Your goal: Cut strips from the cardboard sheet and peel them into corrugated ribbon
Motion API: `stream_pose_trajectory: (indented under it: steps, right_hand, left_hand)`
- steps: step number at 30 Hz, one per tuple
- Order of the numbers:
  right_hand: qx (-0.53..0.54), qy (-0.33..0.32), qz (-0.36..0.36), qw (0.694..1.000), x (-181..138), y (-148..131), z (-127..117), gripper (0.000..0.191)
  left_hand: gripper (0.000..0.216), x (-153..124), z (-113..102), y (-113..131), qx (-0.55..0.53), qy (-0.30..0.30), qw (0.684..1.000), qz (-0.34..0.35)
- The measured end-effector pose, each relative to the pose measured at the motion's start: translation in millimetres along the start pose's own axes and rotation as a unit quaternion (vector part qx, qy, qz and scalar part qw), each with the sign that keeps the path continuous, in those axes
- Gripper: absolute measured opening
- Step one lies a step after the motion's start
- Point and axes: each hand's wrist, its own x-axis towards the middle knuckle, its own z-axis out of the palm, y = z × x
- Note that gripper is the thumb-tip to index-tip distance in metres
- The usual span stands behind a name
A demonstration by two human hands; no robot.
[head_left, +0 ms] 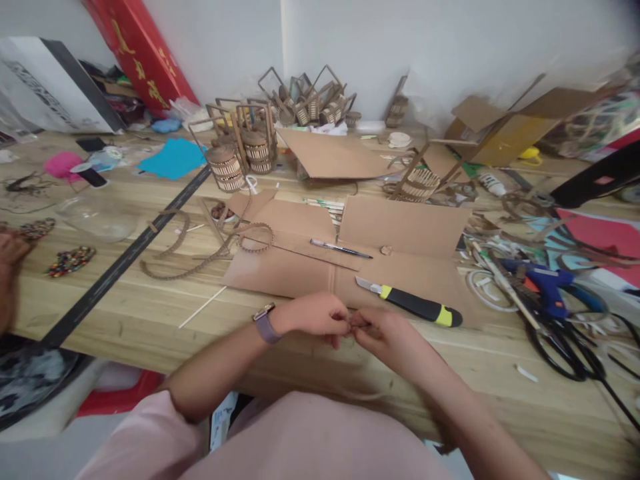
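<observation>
My left hand [320, 316], with a watch [267, 323] on its wrist, meets my right hand [383, 331] over the near edge of a flattened cardboard sheet [290, 263]. Both sets of fingers are pinched together, fingertips touching, around something too small and hidden to name. On the cardboard beyond them lie a pen [341, 249] and a small round brown piece [387, 251]. A black and yellow utility knife [415, 303] rests to the right, its blade out. Left of the knife and pen, a curled brown strip [195, 268] trails over the cardboard and table.
Small bamboo baskets [225, 170] with tall handles stand at the back. Black scissors [565, 350] and a blue glue gun [545, 283] lie on the right among strips. A thin white stick [203, 307] is on the left. Another person's hand [13, 250] is at the left edge near beads [71, 261].
</observation>
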Motion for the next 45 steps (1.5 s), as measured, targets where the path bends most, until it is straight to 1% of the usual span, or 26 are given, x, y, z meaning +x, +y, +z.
stream_pose_trajectory:
  steps: [3,7,8,10,12,13,15,17,19,21,24,26,27,28,29,30,31,32,33,35,36,37,38,40,43,45]
  right_hand:
    - [-0.025,0.026,-0.027,0.999,-1.6,-3.0,-1.4,0.013]
    - [-0.024,0.074,-0.076,0.994,-5.0,-4.2,-2.9,0.015]
    - [-0.017,0.093,-0.086,0.992,-5.8,-4.1,-2.6,0.016]
    - [-0.002,0.144,-0.097,0.985,-7.4,-4.0,-0.6,0.017]
    - [0.008,0.200,-0.098,0.975,-9.3,-4.5,2.8,0.017]
    - [0.012,0.223,-0.097,0.970,-10.6,-4.7,4.5,0.016]
    - [0.020,0.265,-0.088,0.960,-14.5,-3.4,5.6,0.017]
    - [0.032,0.310,-0.062,0.948,-20.1,2.7,-0.2,0.019]
    - [0.038,0.366,-0.021,0.930,-26.5,15.7,-17.0,0.022]
    - [0.026,0.428,0.023,0.903,-31.9,34.2,-46.6,0.024]
    - [-0.026,0.519,0.090,0.850,-35.0,61.8,-106.8,0.028]
    - [-0.066,0.546,0.109,0.828,-33.4,72.5,-143.7,0.031]
    - [-0.084,0.556,0.110,0.820,-32.0,74.2,-156.4,0.037]
    - [-0.102,0.566,0.107,0.811,-30.4,73.4,-163.4,0.046]
    - [-0.107,0.564,0.105,0.812,-28.7,70.2,-163.7,0.054]
    - [-0.098,0.548,0.103,0.824,-27.3,64.7,-157.0,0.058]
    - [-0.090,0.527,0.098,0.840,-26.1,57.2,-143.7,0.057]
    - [-0.029,0.446,0.102,0.889,-25.0,48.1,-124.8,0.053]
    - [0.006,0.368,0.097,0.925,-24.1,37.8,-102.2,0.047]
    - [0.057,0.249,0.076,0.964,-22.1,15.8,-53.6,0.035]
    - [0.083,0.202,0.064,0.974,-20.9,5.4,-31.8,0.031]
    - [0.121,0.149,0.049,0.980,-19.8,-3.5,-13.6,0.029]
    - [0.194,0.089,0.056,0.975,-19.0,-10.2,0.1,0.026]
    - [0.269,0.041,0.076,0.959,-20.1,-15.6,13.5,0.025]
    - [0.313,0.016,0.101,0.944,-35.7,-2.3,8.4,0.035]
    - [0.344,-0.030,0.111,0.932,-58.9,17.3,-0.9,0.038]
  left_hand:
    - [0.020,-1.5,5.6,4.4,0.036,0.053,0.998,0.000]
    - [0.019,-3.9,10.3,5.4,0.023,0.098,0.995,0.009]
    - [0.019,-3.8,11.3,5.0,-0.005,0.107,0.994,0.015]
    - [0.017,-1.8,13.8,4.2,-0.117,0.120,0.986,0.027]
    - [0.015,2.0,16.8,3.5,-0.241,0.120,0.962,0.033]
    - [0.015,4.3,18.2,3.0,-0.282,0.119,0.952,0.033]
    - [0.020,8.5,19.6,1.0,-0.320,0.136,0.937,0.032]
    - [0.025,11.5,18.3,-3.2,-0.331,0.185,0.925,0.032]
    - [0.029,12.9,15.0,-9.1,-0.338,0.239,0.910,0.026]
    - [0.034,13.2,12.0,-14.1,-0.337,0.266,0.903,0.018]
    - [0.040,12.5,12.6,-15.6,-0.324,0.260,0.909,0.017]
    - [0.041,11.2,16.0,-12.5,-0.304,0.249,0.919,0.022]
    - [0.041,10.4,17.9,-10.2,-0.288,0.253,0.923,0.022]
    - [0.040,9.6,19.7,-7.9,-0.269,0.267,0.925,0.019]
    - [0.039,8.8,21.2,-5.7,-0.251,0.290,0.924,0.014]
    - [0.037,8.3,22.4,-3.8,-0.235,0.316,0.919,0.010]
    - [0.035,8.1,23.3,-2.5,-0.226,0.340,0.913,0.008]
    - [0.034,8.2,24.0,-1.8,-0.226,0.360,0.905,0.011]
    - [0.034,8.4,24.7,-1.6,-0.235,0.372,0.898,0.017]
    - [0.035,8.9,26.7,-2.1,-0.265,0.374,0.888,0.038]
    - [0.036,8.9,28.2,-2.5,-0.279,0.371,0.884,0.051]
    - [0.036,8.5,30.1,-2.8,-0.289,0.366,0.882,0.066]
    - [0.036,7.7,32.4,-3.1,-0.297,0.360,0.881,0.080]
    - [0.035,5.4,37.0,-3.3,-0.305,0.341,0.883,0.108]
    - [0.037,1.4,41.8,-4.4,-0.311,0.309,0.885,0.153]
    - [0.039,-0.4,42.3,-5.4,-0.302,0.303,0.888,0.169]
